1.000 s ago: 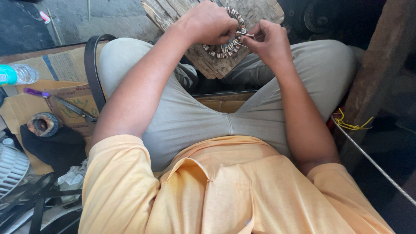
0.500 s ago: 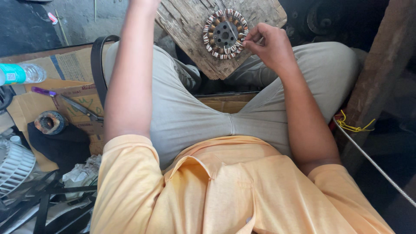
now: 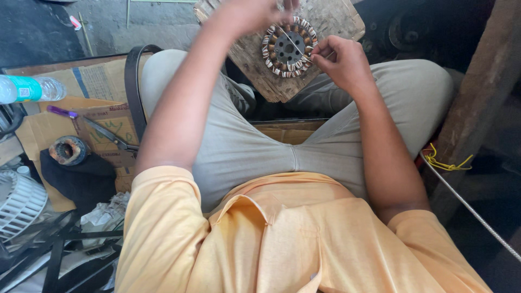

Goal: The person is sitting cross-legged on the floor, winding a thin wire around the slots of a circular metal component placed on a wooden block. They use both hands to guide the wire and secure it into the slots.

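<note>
1. The wound stator (image 3: 288, 48), a ring of copper-coloured coils bound in white around a dark perforated core, lies flat on a weathered wooden block (image 3: 260, 76). The block sits between the person's knees, at the top of the head view.
2. The right hand (image 3: 341, 61) rests at the right edge of the stator. Its fingers are curled together and its fingertips pinch a thin wire (image 3: 290, 39) at the coil ring.
3. The wire runs as a pale line from the right hand's fingertips diagonally across the stator face toward the upper left.
4. The left hand (image 3: 255, 12) is raised above the upper left of the stator and is partly cut off by the top edge and blurred. Its fingers appear bunched; whether it grips the far end of the wire cannot be told.
5. Both forearms extend over grey trousers; the person wears a pale orange shirt.
6. At the left, on flattened cardboard (image 3: 97, 116), lie a pair of scissors (image 3: 111, 135) and a purple-handled tool (image 3: 61, 112), with a round rusty part (image 3: 68, 150) just beside them.
7. A clear plastic bottle (image 3: 27, 89) with a teal label lies at the far left, well apart from the stator.
8. A white fan grille (image 3: 19, 203) shows at the lower left. Yellow cord (image 3: 445, 161) hangs at the right beside a wooden post (image 3: 477, 103).
</note>
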